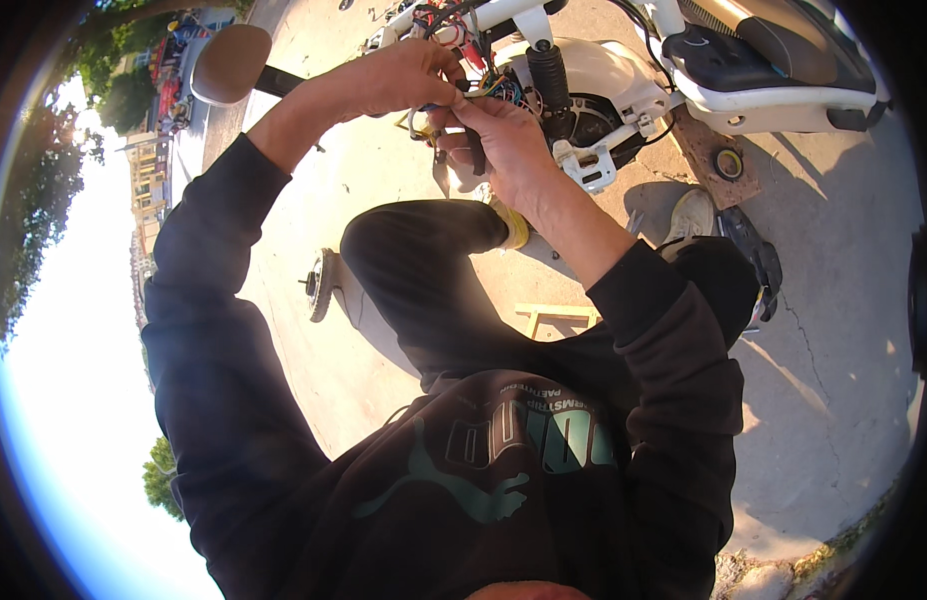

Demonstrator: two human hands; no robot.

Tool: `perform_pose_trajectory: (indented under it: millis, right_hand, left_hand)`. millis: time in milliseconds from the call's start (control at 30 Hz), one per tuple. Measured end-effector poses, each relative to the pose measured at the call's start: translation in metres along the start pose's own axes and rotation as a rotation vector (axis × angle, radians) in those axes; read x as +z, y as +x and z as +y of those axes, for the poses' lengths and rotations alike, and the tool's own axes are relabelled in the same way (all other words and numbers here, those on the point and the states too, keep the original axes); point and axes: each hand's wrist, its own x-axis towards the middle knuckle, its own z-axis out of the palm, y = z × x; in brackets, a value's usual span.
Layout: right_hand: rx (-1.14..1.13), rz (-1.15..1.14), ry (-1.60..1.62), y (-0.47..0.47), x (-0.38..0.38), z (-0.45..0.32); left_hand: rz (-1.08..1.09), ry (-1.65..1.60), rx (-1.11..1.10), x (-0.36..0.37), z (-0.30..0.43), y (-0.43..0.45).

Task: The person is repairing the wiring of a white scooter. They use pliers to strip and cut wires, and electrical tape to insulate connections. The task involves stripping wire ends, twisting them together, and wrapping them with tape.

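Note:
Both hands meet at a bundle of thin coloured wires [501, 88] on the frame of a white electric scooter [602, 71]. My left hand [411, 79] reaches in from the left, its thumb and fingertips pinching a thin wire. My right hand [501, 142] has its thumb and index finger at the same wire, close to the left fingertips. Its other fingers curl round a dark-handled tool [474, 152], whose pointed metal end hangs below the hand; the kind of tool is unclear. A black shock absorber [548, 79] stands just right of the wires.
A roll of tape [728, 163] lies on a wooden board [696, 150] at the right. A small wheel [323, 285] is on the concrete at the left. A wooden stool frame [557, 310] shows between the legs. The scooter's seat [786, 37] is upper right.

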Motion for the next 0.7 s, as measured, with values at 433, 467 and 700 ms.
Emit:
perform_pose_trajectory:
  millis: [433,467,700]
  right_hand:
    - [0.053,-0.044,-0.085,-0.003,-0.009,0.002]
    - [0.062,-0.048,-0.071,-0.004,-0.009,0.002]
    - [0.127,-0.027,0.026,-0.003,-0.004,-0.002]
  left_hand:
    - [0.154,0.142,0.212,0.017,-0.025,-0.024]
    - [0.164,0.151,0.238,0.019,-0.03,-0.025]
    - [0.233,0.221,0.41,0.022,-0.043,-0.025]
